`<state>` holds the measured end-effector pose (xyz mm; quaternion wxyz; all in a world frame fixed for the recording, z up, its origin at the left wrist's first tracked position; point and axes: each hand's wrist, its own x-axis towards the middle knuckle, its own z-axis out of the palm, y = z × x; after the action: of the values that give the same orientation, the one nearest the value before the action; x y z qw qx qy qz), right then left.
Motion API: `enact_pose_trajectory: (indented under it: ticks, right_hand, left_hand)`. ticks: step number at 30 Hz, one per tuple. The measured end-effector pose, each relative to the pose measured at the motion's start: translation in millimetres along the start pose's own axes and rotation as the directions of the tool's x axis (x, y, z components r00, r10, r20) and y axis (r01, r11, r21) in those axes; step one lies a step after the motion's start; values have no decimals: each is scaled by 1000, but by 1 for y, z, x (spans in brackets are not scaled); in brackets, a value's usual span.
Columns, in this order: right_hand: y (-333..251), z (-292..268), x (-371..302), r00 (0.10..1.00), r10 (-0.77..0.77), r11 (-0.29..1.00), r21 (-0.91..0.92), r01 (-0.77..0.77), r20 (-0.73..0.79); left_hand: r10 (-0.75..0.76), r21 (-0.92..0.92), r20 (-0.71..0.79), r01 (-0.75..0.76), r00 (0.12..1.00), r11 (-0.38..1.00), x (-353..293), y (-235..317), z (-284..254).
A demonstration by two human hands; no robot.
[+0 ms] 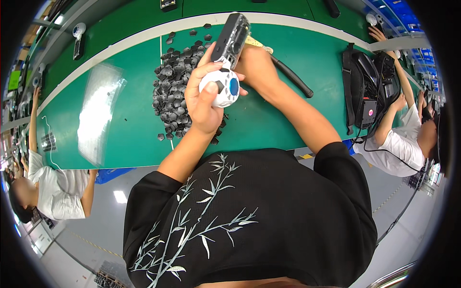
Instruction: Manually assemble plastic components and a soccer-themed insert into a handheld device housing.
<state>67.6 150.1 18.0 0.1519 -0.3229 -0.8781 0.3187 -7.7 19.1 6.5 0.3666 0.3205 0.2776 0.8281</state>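
White ball-shaped device held in the left hand above the green worktable

The left hand point(205, 106) is closed around the device, with its thumb lying on the white ball point(224, 99). A blue round part point(234, 86) is at the right side of this ball. From the ball, a dark housing point(229, 42) with a clear part rises toward the far edge of the worktable point(269, 125). The right hand point(259, 67) is just beside the housing; its fingers are mostly hidden, so I cannot tell if it grips something. A pale yellow piece point(255, 42) shows beyond this hand, and a black handle point(293, 77) extends from it toward the right end.

Left of the device, many dark five-sided pieces point(173, 91) lie in a heap, which stretches from near the far edge toward the near edge. Clear plastic sheets point(98, 115) lie closer to the left end. Near the right end there is a black strapped bag point(361, 77).
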Motion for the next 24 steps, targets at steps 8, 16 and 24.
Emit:
enact_pose_trajectory:
  ticks: [8,16,24]
  right_hand:
    - [0,-42,-47,963,264,717,656,-235,57]
    - [-26,-40,-75,993,16,537,837,-105,114]
    - [-26,-47,-67,995,-51,525,850,-42,81]
  left_hand:
    - [-171,7,-127,173,977,985,-1,5,4]
    - [-88,400,9,77,996,913,0,-8,-12]
    - [-141,293,22,128,990,947,3,9,10]
